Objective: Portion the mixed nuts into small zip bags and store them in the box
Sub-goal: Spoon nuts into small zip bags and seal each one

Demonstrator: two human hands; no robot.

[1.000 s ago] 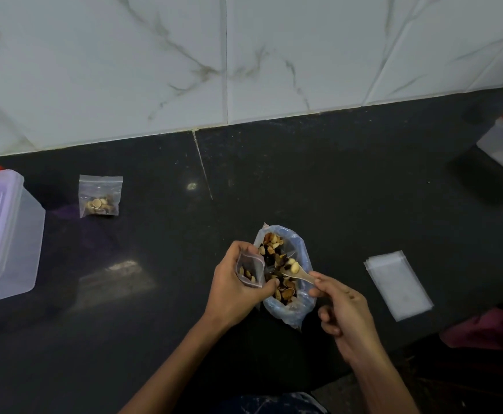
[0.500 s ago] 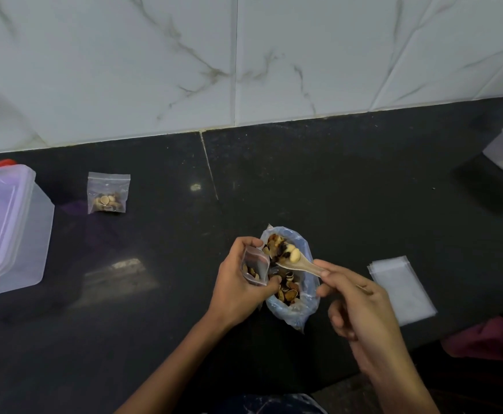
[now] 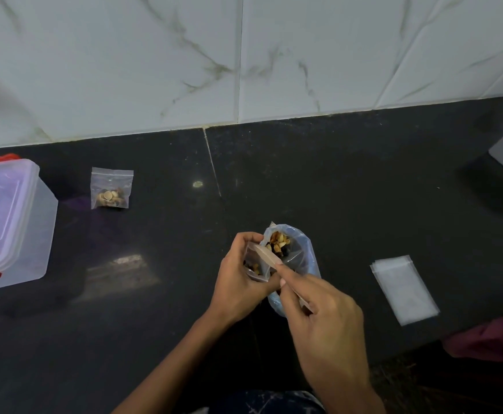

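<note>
Left hand grips an open zip bag beside the nut bag; right hand pinches a spoon tipped into it. No legible writing. Box sits far left.

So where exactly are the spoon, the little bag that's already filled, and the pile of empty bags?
spoon (image 3: pixel 264 254), head view, on its pale bowl, tipped over the small bag.
filled zip bag (image 3: pixel 111 189), head view, on the nuts showing through it.
stack of empty zip bags (image 3: pixel 403 286), head view, on the top bag's middle.
</note>
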